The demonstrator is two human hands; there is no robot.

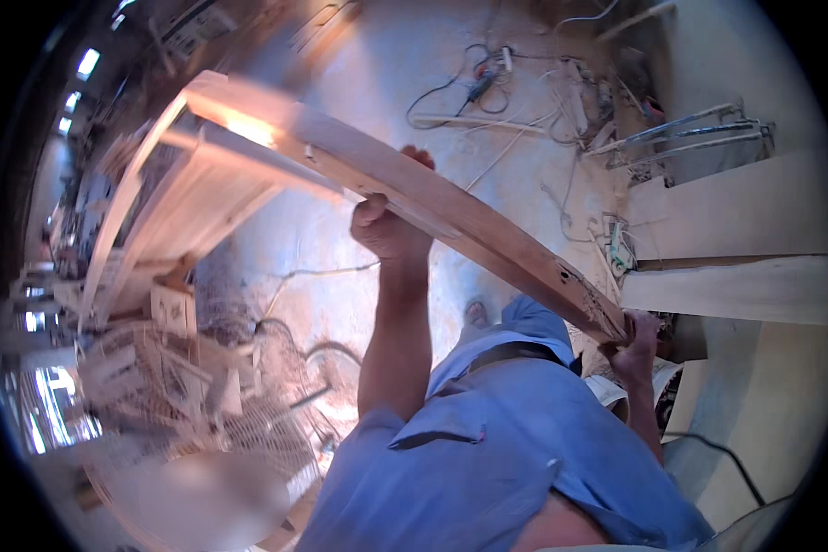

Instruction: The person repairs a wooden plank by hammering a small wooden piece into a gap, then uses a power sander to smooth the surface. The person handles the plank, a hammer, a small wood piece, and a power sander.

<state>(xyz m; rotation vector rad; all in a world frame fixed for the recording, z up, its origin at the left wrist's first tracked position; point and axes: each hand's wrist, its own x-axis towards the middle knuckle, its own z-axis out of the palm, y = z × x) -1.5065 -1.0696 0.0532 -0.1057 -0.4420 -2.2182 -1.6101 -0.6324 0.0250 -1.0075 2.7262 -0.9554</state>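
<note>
A long reddish wooden beam slants across in front of me, from the upper left down to the right. Around its middle my left hand is closed, thumb on the near edge and fingertips showing past the far edge. At the lower right end, my right hand grips the beam, its fingers partly hidden. Dark cracks and a small hole mark the wood close to that hand. At the upper left, the beam's far end meets a thin curved strip; I cannot tell whether they are joined.
A wooden panel stands at the left. Below it are a wire-guarded fan and a small wooden box. Cables and a power tool lie on the dusty floor ahead. Pale boards and metal clamps are at the right.
</note>
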